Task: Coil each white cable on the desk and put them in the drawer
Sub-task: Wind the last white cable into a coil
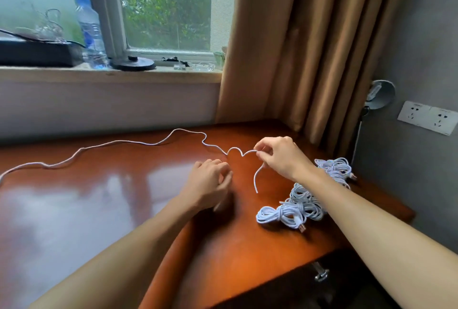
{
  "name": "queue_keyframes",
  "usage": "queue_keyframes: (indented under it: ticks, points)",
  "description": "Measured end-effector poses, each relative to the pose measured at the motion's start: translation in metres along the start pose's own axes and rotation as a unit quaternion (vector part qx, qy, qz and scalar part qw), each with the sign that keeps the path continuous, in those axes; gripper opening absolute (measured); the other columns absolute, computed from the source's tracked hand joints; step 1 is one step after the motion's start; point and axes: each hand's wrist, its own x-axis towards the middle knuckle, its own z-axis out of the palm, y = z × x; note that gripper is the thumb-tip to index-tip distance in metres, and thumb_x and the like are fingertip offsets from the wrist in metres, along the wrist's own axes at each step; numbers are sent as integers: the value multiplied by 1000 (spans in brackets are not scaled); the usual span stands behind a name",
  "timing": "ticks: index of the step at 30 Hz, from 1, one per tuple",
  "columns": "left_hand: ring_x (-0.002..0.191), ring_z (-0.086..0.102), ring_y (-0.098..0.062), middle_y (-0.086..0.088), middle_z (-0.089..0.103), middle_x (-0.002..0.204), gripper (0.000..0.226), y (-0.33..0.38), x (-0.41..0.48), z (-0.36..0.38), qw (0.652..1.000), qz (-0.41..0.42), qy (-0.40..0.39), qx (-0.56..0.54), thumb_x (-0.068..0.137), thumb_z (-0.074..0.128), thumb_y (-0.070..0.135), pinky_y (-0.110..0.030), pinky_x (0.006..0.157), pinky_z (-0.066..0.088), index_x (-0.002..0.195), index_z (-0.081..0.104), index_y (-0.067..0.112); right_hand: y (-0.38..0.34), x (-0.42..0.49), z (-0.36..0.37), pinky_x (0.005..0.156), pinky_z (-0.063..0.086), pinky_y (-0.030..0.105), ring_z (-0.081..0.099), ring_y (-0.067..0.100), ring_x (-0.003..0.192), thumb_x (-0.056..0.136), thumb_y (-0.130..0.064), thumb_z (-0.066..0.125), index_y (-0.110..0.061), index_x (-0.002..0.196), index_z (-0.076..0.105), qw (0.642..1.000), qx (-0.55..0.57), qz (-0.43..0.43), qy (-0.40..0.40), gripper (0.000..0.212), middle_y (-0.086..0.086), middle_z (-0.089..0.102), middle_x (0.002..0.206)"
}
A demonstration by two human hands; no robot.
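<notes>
Desk (223,246) — right hand (280,157) pinches white cable (254,181).

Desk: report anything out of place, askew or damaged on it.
One loose white cable sprawls uncoiled across the desk, from the left edge to the right hand, which pinches it near its end. The coiled cables lie heaped at the desk's right edge. Nothing looks spilled or damaged.
</notes>
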Motion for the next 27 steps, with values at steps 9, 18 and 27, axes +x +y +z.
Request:
queue_keyframes:
  ticks: [9,18,27]
  points:
    - [104,55,-13,11,66,100,36,-15,-69,-64,995,-2,-46,85,100,45,56,-36,95,34,94,66,27,-94,-40,28,71,61,31,71,9,58,93,-10,66,-23,114,66,991,92,-48,-82,24,-1,74,71]
    - [101,57,-12,11,68,98,35,-52,-121,-110,990,-39,-67,114,98,46,56,-36,91,34,100,67,29,-161,-53,58,64,63,36,74,20,61,97,-10,66,-13,111,69,971,201,-67,-112,15,8,74,70]
    - [101,61,-16,9,69,95,25,-95,-155,-125,987,-61,-48,139,95,55,47,-37,93,36,93,66,25,-206,-47,94,66,64,39,75,24,66,98,-3,60,-9,113,70,954,264,-62,-130,19,17,72,80]
